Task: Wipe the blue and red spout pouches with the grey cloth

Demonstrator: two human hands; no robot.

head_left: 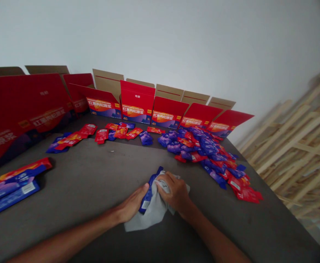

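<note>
Clock directions are taken from the blue packet [146, 203], centred between the hands near the table's front edge. The left hand [134, 204], partly closed, pinches the packet's left side with its thumb; its other fingers are largely hidden. The right hand [174, 190], its fingers curled inward, grips a bunched pale cloth [149, 220], which lies against the packet's right side and spreads beneath toward 6 o'clock. On the dark table [94, 179]: at 2 o'clock, a heap of red and blue packets [206, 144]; at 11 o'clock, loose packets [102, 136]; at 9 o'clock, long flat packs [14, 186]; at 12 o'clock, a row of open cartons [136, 109] before a pale wall [160, 40]. Between 2 and 3 o'clock, beyond the table, stand wooden slats [299, 153], blurred.
</note>
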